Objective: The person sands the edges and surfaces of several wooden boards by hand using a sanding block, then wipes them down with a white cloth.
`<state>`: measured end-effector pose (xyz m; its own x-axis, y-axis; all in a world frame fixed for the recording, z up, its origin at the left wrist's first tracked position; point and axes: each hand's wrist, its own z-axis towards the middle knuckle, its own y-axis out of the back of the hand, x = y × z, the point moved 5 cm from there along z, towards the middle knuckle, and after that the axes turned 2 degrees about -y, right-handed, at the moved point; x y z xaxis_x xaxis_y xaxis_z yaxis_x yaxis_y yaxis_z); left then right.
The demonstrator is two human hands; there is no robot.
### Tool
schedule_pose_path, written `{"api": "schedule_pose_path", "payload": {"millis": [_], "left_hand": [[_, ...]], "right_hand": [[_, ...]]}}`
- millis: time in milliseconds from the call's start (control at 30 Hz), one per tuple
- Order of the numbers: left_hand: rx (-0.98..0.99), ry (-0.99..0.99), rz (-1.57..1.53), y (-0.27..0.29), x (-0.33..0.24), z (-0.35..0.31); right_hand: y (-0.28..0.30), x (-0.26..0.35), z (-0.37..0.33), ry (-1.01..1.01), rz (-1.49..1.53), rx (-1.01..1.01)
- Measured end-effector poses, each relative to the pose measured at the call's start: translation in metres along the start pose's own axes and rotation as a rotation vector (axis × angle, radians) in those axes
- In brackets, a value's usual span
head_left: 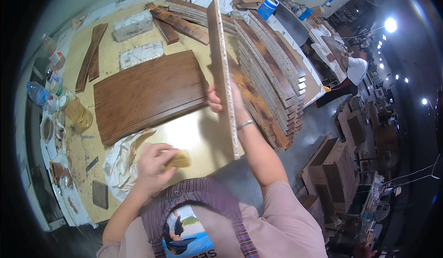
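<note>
My right hand (pixel 236 102) grips a long narrow wooden board (pixel 224 78) around its middle, with the fingertips showing on its left side. The board stands on edge, its pale speckled chipboard edge toward me and a brown face to the left. Near my chest, my left hand (pixel 156 165) is closed on a yellow sponge (pixel 179 160), which motion blurs somewhat. The sponge is apart from the board. A wide brown wooden panel (pixel 152 94) lies flat on the table beyond my left hand, and a crumpled white cloth (pixel 123 159) lies just left of that hand.
Stacked brown boards (pixel 272 73) fill the table's right side. Two white-wrapped blocks (pixel 133 26) and loose strips (pixel 92 55) lie farther back. Bottles and a jar of yellowish liquid (pixel 75 112) line the left edge. Another person (pixel 356 69) works at the far right.
</note>
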<state>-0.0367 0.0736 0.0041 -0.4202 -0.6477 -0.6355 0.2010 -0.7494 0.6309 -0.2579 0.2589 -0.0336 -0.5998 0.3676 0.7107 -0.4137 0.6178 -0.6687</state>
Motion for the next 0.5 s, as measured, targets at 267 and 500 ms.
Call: {"api": "schedule_pose_path", "payload": {"millis": [267, 500], "left_hand": [[-0.31, 0.716, -0.667, 0.031, 0.079, -0.075], [-0.55, 0.755, -1.14, 0.023, 0.078, -0.072]], "right_hand": [[0.06, 0.095, -0.078, 0.155, -1.545, -0.765], [0.075, 0.076, -0.092, 0.485, -1.918, -0.945]]}}
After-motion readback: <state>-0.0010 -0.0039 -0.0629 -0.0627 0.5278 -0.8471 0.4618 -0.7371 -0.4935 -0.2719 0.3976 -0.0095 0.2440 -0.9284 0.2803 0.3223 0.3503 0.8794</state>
